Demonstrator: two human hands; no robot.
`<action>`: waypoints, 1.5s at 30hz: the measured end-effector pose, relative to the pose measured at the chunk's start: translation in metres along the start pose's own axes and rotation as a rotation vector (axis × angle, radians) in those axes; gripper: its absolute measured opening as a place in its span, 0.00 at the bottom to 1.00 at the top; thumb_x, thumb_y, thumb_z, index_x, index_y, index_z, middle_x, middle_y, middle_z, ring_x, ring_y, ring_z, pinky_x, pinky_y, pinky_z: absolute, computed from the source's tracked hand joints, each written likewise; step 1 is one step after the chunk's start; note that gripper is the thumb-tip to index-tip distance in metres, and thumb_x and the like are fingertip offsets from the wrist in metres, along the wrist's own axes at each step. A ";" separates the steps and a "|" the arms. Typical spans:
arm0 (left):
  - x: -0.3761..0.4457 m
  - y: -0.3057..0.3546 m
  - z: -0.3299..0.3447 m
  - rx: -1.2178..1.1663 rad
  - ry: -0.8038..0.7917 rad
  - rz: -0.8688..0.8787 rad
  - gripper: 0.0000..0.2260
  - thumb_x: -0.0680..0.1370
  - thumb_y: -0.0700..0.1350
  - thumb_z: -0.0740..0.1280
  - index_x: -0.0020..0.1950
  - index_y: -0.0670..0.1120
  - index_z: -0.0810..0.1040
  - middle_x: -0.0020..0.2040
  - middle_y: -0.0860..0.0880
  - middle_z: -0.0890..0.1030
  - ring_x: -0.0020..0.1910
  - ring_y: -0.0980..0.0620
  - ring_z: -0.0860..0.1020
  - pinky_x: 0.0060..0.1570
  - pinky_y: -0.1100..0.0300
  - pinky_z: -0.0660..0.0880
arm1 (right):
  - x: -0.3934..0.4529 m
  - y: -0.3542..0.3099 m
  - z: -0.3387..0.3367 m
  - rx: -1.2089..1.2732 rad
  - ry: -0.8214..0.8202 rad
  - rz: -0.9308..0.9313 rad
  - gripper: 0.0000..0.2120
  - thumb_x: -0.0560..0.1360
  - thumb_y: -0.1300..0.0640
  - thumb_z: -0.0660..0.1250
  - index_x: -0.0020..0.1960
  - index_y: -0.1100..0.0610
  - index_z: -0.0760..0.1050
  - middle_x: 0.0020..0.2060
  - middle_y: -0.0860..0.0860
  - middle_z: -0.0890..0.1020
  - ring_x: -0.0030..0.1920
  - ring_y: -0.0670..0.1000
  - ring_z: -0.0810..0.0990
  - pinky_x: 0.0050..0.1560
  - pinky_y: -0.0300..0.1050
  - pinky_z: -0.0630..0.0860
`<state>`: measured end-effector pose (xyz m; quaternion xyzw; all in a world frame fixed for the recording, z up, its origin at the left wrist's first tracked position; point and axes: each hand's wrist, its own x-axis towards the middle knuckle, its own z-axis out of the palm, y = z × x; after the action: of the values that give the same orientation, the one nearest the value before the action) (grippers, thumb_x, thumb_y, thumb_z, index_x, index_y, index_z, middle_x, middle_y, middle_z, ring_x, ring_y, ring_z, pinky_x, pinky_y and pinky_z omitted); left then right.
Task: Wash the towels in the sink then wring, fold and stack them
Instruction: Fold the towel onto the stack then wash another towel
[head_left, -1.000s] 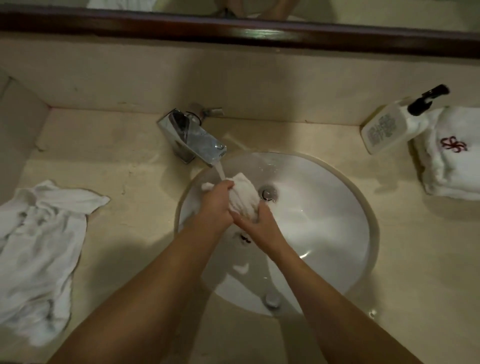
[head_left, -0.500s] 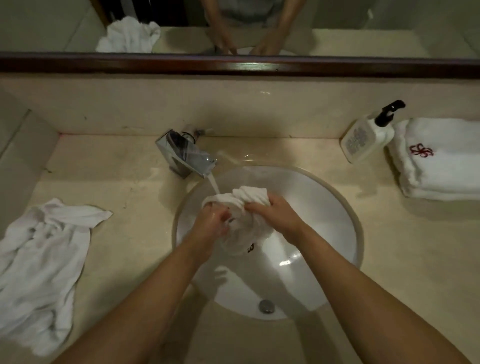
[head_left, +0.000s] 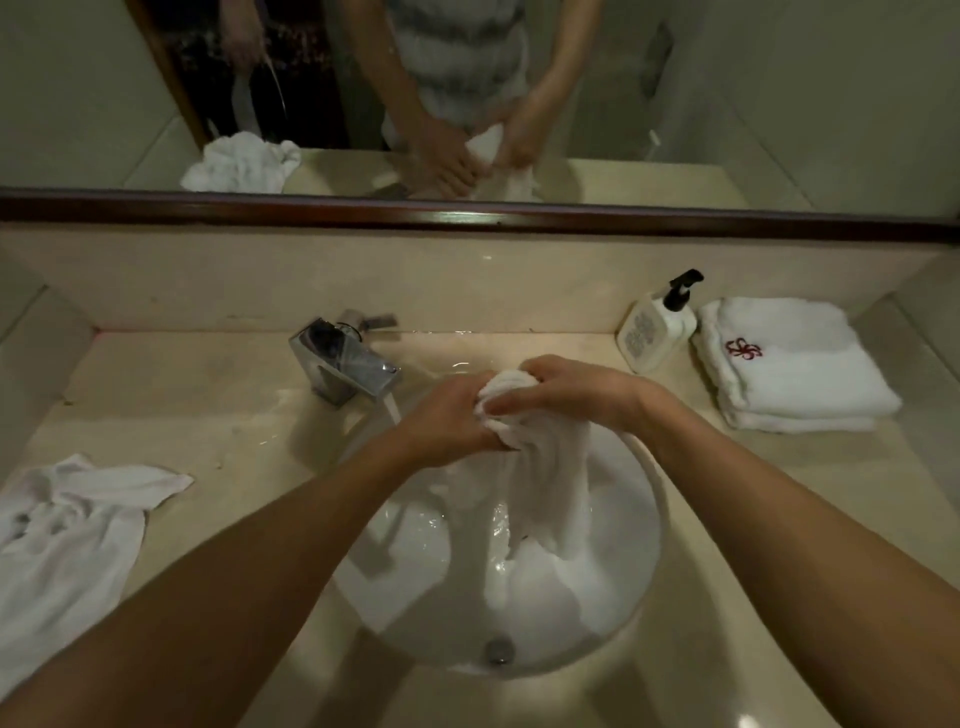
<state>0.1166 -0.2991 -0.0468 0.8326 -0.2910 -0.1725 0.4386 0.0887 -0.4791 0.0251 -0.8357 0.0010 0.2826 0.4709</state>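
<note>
Both hands, left hand (head_left: 452, 415) and right hand (head_left: 566, 387), fingers clamped on the wet towel (head_left: 524, 467), have lifted it clear above the sink (head_left: 649, 519), away from the tap stream: wringing looks next

Crumpled towel (head_left: 67, 540) cut by left edge. Bottle (head_left: 655, 332) label print too small to read. Wet towel (head_left: 540, 499) top hidden inside both fists (fingers cover it).
</note>
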 end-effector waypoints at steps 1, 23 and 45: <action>0.002 0.007 -0.004 0.039 0.015 -0.004 0.27 0.63 0.58 0.74 0.60 0.49 0.80 0.52 0.51 0.84 0.51 0.53 0.81 0.48 0.55 0.78 | -0.001 -0.004 -0.003 -0.080 0.016 0.004 0.19 0.70 0.44 0.77 0.54 0.53 0.77 0.46 0.47 0.84 0.48 0.47 0.83 0.48 0.40 0.77; -0.027 -0.036 -0.005 -0.001 0.112 -0.122 0.23 0.66 0.62 0.69 0.54 0.48 0.82 0.50 0.49 0.84 0.50 0.50 0.82 0.50 0.49 0.78 | 0.019 0.037 0.058 -0.259 0.212 -0.037 0.16 0.73 0.55 0.71 0.59 0.57 0.76 0.49 0.52 0.81 0.49 0.54 0.80 0.52 0.52 0.79; -0.047 -0.102 -0.034 -0.388 0.350 -0.475 0.16 0.69 0.44 0.68 0.56 0.44 0.79 0.48 0.54 0.83 0.46 0.64 0.80 0.47 0.67 0.74 | 0.158 0.032 0.139 -0.268 0.073 -0.028 0.21 0.75 0.47 0.71 0.64 0.55 0.78 0.60 0.56 0.81 0.60 0.57 0.79 0.57 0.48 0.75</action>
<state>0.1321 -0.2024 -0.1113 0.7953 0.0287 -0.1766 0.5793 0.1473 -0.3455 -0.1304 -0.9007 -0.0311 0.2432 0.3586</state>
